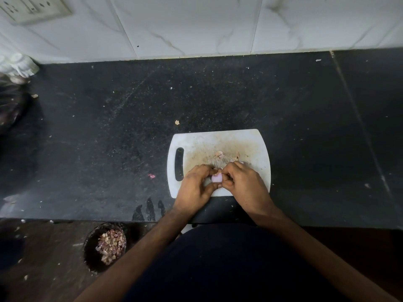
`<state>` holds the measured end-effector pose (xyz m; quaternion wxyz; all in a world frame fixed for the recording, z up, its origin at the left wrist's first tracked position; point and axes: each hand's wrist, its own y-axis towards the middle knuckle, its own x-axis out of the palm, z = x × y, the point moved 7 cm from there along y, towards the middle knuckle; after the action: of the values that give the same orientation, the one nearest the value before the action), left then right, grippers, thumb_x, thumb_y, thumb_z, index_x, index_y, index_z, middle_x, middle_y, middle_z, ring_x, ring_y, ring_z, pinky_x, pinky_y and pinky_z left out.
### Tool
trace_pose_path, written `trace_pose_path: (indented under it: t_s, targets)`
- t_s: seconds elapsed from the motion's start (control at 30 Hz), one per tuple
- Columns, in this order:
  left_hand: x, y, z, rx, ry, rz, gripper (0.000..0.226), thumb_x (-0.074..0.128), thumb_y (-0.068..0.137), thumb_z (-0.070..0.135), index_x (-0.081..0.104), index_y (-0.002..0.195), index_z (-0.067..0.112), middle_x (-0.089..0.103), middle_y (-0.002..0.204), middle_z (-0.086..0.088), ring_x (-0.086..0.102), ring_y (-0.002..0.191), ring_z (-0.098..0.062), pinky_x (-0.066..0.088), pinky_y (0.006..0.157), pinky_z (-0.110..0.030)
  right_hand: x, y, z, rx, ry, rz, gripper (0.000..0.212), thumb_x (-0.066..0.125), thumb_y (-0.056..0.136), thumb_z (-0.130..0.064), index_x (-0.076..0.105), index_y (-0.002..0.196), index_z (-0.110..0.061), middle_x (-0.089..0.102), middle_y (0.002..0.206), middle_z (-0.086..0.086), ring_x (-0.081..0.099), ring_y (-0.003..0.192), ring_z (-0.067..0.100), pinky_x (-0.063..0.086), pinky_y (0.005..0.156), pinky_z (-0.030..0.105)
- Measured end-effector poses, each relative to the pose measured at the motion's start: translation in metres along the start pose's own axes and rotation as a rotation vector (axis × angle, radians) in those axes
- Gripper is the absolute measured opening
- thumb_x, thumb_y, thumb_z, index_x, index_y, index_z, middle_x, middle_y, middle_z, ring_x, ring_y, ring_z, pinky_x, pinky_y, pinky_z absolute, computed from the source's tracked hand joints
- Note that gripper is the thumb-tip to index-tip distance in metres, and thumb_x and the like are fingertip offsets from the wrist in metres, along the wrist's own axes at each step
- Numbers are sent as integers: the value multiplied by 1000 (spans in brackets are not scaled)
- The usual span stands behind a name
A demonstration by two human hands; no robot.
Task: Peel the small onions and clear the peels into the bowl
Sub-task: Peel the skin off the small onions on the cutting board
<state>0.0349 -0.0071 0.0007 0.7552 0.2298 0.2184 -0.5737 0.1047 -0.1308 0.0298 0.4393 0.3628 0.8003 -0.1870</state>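
Observation:
A small pale pink onion (216, 177) sits between my two hands over the near part of the white cutting board (257, 147). My left hand (196, 186) grips the onion from the left, thumb and fingers curled round it. Pinching at the onion's top right side are the fingers of my right hand (244, 182). A few loose peels (219, 154) lie on the board just beyond my fingers, with another peel piece (236, 158) to their right. The dark bowl (91, 253), holding a heap of peels, stands low at the left, below the counter edge.
The board lies on a black stone counter (109, 127) speckled with crumbs. A pink peel scrap (151, 175) and a tan scrap (177, 122) lie left of the board. A white tiled wall with a socket plate (32, 7) runs along the back. Dark items stand at the far left.

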Motion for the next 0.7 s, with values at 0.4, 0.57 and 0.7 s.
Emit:
trace_pose_path:
  t_s: [0.4, 0.57, 0.7]
  targets:
    - [0, -9, -4, -12, -50, 13, 22, 79, 87, 26, 60, 99, 26, 67, 118, 6, 60, 110, -9, 51, 94, -31, 6, 3, 36, 264, 391, 91, 10, 78, 86, -22, 72, 87, -14, 71, 74, -10, 67, 70, 3, 56, 67, 22]
    - [-1, -9, 2, 30, 64, -3, 38, 78, 87, 30, 63, 121, 23, 67, 117, 11, 55, 101, -5, 48, 90, -31, 4, -3, 48, 338, 402, 145, 7, 74, 86, -12, 71, 91, -15, 69, 76, -10, 65, 70, 1, 54, 67, 20]
    - [-1, -10, -1, 20, 110, -18, 53, 75, 90, 32, 57, 139, 27, 66, 119, 11, 54, 103, -8, 43, 94, -26, -5, -5, 56, 349, 388, 220, 10, 67, 91, -7, 66, 97, -14, 68, 82, -7, 67, 71, 7, 61, 65, 30]
